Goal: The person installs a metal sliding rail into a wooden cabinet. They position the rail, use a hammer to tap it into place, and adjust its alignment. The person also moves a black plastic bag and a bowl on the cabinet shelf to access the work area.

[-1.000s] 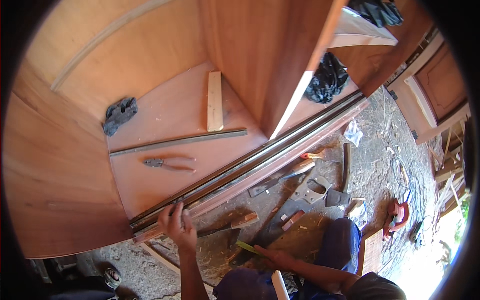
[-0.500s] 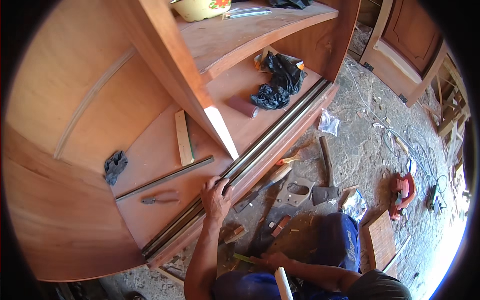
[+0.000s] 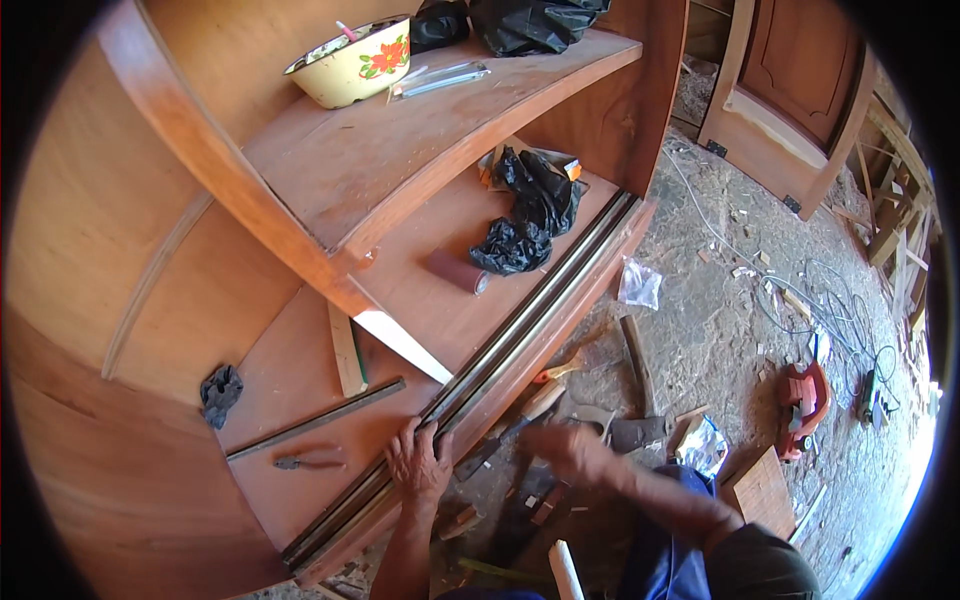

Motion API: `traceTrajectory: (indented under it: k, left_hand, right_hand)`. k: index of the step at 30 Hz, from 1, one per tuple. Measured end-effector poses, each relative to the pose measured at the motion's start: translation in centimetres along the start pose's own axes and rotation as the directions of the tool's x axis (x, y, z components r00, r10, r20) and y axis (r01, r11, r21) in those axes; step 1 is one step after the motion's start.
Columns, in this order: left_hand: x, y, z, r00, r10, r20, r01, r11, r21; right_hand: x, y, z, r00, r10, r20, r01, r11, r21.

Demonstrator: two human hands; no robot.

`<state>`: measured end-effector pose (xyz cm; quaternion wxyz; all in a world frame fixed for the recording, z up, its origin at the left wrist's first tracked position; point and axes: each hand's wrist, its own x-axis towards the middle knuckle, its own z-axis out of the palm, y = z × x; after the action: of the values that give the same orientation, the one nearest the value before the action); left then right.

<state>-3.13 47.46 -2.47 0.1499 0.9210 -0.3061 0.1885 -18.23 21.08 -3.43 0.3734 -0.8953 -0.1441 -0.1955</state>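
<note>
My left hand [image 3: 420, 462] rests on the long dark metal rails [image 3: 515, 334] along the cabinet's front lip, fingers slightly bent and apart. My right hand [image 3: 565, 445] is a motion blur above the floor tools, right of my left hand; whether its fingers hold anything is unclear. Near it are a wooden-handled chisel [image 3: 543, 400], a handsaw [image 3: 588, 415] and a hatchet [image 3: 636, 433]. A yellow-green strip [image 3: 500, 572] lies low by my legs. On the cabinet bottom [image 3: 270, 370] are pliers [image 3: 305, 463], a loose bar [image 3: 315, 419] and a pale batten [image 3: 346, 362].
The cabinet shelf [image 3: 470, 105] bears an enamel bowl [image 3: 350, 65] and black bags [image 3: 530, 20]; below are more bags [image 3: 530, 210] and a red-brown roll [image 3: 457, 271]. Rightward are a leaning door [image 3: 790, 80], red power planer [image 3: 803, 410], cables [image 3: 830, 300] and board [image 3: 763, 495].
My view has swung up toward the shelf. My right hand has left the yellow-green strip and moved up and forward over the tools. My left hand remains on the rails.
</note>
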Motion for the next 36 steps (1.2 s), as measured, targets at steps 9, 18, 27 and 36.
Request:
traceTrajectory:
  k: [9,18,27,36]
  left_hand:
    - [-0.4,0.0,0.4,1.0,0.019,0.009,-0.019,0.999,0.036]
    - [-0.1,0.0,0.5,1.0,-0.001,0.025,0.001,1.0,0.004]
    - [-0.5,0.1,0.1,0.998,-0.033,0.049,0.032,0.999,0.02]
    - [-0.3,0.1,-0.2,0.998,-0.036,0.06,0.033,0.998,0.062]
  right_hand:
    - [22.5,18.4,-9.8,0.906,0.267,-0.329,-0.361,0.894,-0.267]
    - [20.4,23.4,-5.5,0.941,0.266,-0.208,-0.33,0.855,-0.401]
    - [21.7,22.4,-7.9,0.971,0.239,0.006,-0.227,0.929,-0.293]
    - [27.5,22.5,-15.0,0.715,0.286,-0.637,-0.605,0.71,-0.36]
